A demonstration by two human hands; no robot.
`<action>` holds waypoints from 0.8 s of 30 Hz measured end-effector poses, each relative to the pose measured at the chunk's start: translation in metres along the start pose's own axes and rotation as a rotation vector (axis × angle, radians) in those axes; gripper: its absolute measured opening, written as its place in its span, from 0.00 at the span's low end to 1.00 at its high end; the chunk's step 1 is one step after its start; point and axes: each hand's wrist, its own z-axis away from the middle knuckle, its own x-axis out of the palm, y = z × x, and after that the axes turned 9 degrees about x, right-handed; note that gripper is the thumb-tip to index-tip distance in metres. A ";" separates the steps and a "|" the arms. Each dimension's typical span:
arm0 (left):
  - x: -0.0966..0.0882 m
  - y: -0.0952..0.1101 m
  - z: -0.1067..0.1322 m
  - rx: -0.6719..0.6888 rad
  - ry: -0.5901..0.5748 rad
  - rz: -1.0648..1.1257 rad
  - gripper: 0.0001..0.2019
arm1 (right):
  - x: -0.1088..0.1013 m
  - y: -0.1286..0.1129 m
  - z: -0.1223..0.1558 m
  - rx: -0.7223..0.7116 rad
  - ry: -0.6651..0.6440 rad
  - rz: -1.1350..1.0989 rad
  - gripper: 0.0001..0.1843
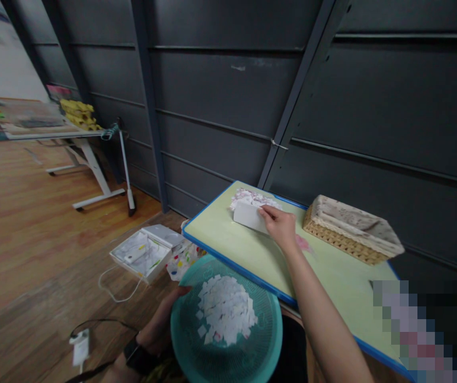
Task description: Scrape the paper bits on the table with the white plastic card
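My right hand (278, 223) pinches a flat white card (248, 216), which stands on edge on the pale green tabletop (212, 223). Right behind the card lies a heap of small white paper pieces (254, 197). Low in front of the table, my left hand (168, 308) grips the rim of a teal plastic basket (268, 340), its fingers mostly hidden beneath. Many white paper squares (228, 308) are piled inside this basket. A pinkish scrap (302, 243) shows on the table just past my right wrist.
A lined wicker basket (348, 244) stands at the table's right rear. On the floor to the left are an open white box (141, 255), a clear bag with coloured bits (183, 260) and a power strip (81, 346) with cords. Dark panels (228, 85) rise behind the table.
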 end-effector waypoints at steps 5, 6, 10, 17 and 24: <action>-0.006 -0.003 -0.004 -0.007 -0.017 -0.012 0.12 | -0.001 0.001 0.000 -0.013 -0.054 -0.023 0.15; -0.008 -0.003 -0.005 -0.008 -0.014 -0.010 0.11 | -0.002 0.001 0.000 -0.012 -0.069 -0.042 0.15; -0.012 -0.002 -0.008 0.000 0.004 -0.028 0.09 | -0.005 0.000 -0.002 -0.010 -0.208 -0.145 0.14; -0.012 0.006 -0.007 0.031 0.062 -0.017 0.06 | -0.006 -0.012 0.000 0.082 -0.268 -0.324 0.15; -0.011 0.007 -0.007 0.044 0.048 -0.012 0.07 | -0.008 -0.013 0.002 0.094 -0.455 -0.322 0.18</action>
